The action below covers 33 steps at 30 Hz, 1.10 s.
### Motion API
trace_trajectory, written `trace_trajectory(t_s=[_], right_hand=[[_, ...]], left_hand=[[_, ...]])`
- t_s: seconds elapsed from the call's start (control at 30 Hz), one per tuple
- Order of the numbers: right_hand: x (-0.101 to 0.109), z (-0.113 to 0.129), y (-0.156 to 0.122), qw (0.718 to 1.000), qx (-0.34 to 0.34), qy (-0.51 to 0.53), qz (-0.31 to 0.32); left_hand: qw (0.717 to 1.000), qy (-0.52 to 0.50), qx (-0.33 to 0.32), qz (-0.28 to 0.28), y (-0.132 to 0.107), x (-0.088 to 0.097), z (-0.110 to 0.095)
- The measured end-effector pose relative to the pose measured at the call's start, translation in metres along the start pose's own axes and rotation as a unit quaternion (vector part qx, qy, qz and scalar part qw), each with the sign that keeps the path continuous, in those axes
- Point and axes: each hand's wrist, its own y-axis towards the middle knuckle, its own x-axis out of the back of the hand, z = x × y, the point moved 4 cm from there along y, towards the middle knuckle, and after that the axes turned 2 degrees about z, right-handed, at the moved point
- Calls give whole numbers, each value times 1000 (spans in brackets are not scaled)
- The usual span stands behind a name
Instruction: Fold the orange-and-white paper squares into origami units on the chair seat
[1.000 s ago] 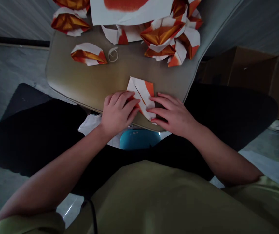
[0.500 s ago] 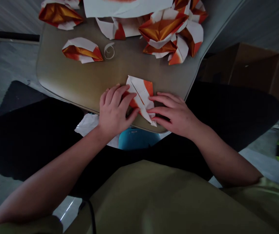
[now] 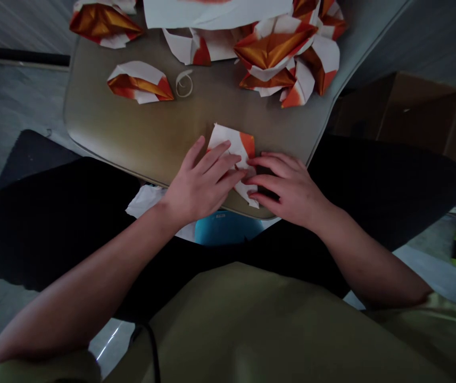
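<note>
A folded sheet of white and orange paper point(image 3: 231, 139) lies near the front edge of the padded seat point(image 3: 148, 138). Over its left and middle part my left hand point(image 3: 206, 183) rests with spread fingers, the fingertips pressing on the paper. My right hand point(image 3: 285, 183) touches the paper's right edge, its fingers stretched out and slightly curved. The fingers of the left hand cover part of the paper's folds. Farther back, a finished-looking folded paper boat shape point(image 3: 140, 82) with a gold-orange inside lies beside a thin white ring point(image 3: 184, 84).
Several similar folded papers point(image 3: 275, 48) are heaped at the back right, and another point(image 3: 106, 24) sits back left. White sheets point(image 3: 212, 15) lie at the back middle. A cardboard box point(image 3: 415, 111) stands on the right, a blue object point(image 3: 228, 227) below the seat edge.
My left hand has slid right across the paper, its fingers now lying over the middle slit. My right hand stays nearly in place. The whole view has shifted slightly.
</note>
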Motion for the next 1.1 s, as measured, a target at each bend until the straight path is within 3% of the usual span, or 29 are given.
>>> trace_trajectory(t_s=[0.2, 0.37, 0.5, 0.67, 0.93, 1.1], right_hand=[[0, 2, 0, 1000, 5, -7, -4], [0, 3, 1, 1000, -6, 9, -2], [-1, 4, 1, 1000, -12, 8, -8], [-3, 6, 1, 1000, -21, 4, -15], [-3, 9, 3, 999, -31, -5, -25], [-3, 8, 3, 999, -31, -1, -24]], left_hand=[[998, 21, -31, -55, -9, 12, 1], [997, 43, 32, -54, -16, 18, 4], [995, 61, 19, -72, -19, 20, -1], [993, 9, 88, -77, -21, 23, -1], [973, -44, 185, -134, -28, 19, 2], [974, -62, 184, -118, -31, 13, 1]])
